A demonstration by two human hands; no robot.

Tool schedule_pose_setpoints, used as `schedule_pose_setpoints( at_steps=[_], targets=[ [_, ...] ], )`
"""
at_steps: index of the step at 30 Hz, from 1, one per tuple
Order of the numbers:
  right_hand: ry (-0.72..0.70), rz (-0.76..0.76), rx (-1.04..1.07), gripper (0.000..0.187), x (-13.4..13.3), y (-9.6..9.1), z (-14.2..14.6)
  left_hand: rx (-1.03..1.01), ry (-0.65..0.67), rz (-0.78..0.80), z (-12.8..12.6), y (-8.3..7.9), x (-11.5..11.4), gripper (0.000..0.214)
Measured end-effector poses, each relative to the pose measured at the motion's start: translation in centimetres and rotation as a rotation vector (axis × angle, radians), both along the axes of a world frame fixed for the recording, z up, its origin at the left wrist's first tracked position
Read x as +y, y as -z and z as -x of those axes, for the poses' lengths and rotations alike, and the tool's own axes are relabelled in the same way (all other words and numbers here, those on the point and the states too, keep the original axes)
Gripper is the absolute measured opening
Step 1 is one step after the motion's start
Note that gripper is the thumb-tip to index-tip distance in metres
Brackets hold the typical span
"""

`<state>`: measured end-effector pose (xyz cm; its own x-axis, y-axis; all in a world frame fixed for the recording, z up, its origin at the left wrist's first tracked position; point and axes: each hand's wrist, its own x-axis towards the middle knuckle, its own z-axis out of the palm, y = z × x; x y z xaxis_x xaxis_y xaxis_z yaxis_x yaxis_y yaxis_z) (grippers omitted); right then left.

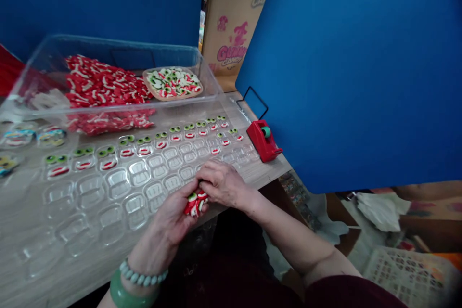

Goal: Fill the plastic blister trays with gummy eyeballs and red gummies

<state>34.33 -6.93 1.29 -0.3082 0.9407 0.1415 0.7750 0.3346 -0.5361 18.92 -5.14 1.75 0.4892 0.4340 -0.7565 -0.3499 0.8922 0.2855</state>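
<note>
My left hand is closed around a handful of gummy candies, red-and-white lips and green-and-white eyes. Over that handful my right hand has its fingers bent in a pinch at the candies; its fingertips are hidden, so what they hold does not show. Both hands are above the front edge of the table. Just beyond them lies a clear plastic tray with rows of small moulded cavities. Its far rows have pairs of gummy eyes above red gummy lips; nearer cavities hold nothing.
Behind the cavities stands a clear bin with a heap of red gummy lips and a bowl of gummy eyes. A red tape dispenser sits at the table's right edge, near blue panels. Wrapped candies lie left.
</note>
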Motion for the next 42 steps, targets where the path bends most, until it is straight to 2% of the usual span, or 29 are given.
schedule_pose_setpoints(
  at_steps=[5, 8, 10, 12, 14, 17, 20, 28, 33, 42],
  targets=[
    [0.153, 0.161, 0.166, 0.010, 1.1, 0.2, -0.3, -0.018, 0.005, 0.019, -1.0, 0.2, 0.8, 0.020],
    [0.338, 0.202, 0.238, 0.007, 3.6, 0.7, -2.4, -0.072, -0.003, 0.025, -1.1, 0.2, 1.1, 0.017],
    [0.501, 0.161, 0.169, 0.009, 6.0, 1.0, -4.8, -0.095, -0.007, 0.039, -0.9, 0.4, 1.2, 0.020],
    [0.657, 0.108, 0.008, 0.015, 8.4, 1.4, -7.3, -0.088, -0.021, 0.072, -0.6, 0.5, 1.1, 0.022],
    [0.712, 0.120, -0.135, 0.019, 10.2, 1.8, -9.2, -0.075, -0.045, 0.110, -0.3, 0.6, 1.1, 0.021],
    [0.662, 0.188, -0.266, 0.024, 11.6, 2.4, -10.1, -0.071, -0.076, 0.151, 0.1, 0.6, 1.2, 0.019],
    [0.611, 0.211, -0.354, 0.029, 11.7, 2.5, -9.5, -0.070, -0.088, 0.166, 0.2, 0.4, 1.4, 0.017],
    [0.602, 0.292, -0.445, 0.030, 11.4, 1.5, -8.3, -0.072, -0.082, 0.168, 0.2, 0.6, 1.6, 0.017],
    [0.564, 0.281, -0.528, 0.025, 11.6, 1.3, -7.7, -0.065, -0.086, 0.165, 0.4, 0.8, 1.5, 0.017],
    [0.562, 0.216, -0.541, 0.032, 11.3, 2.0, -6.7, -0.081, -0.081, 0.161, 0.6, 1.6, 1.4, 0.018]
  ],
)
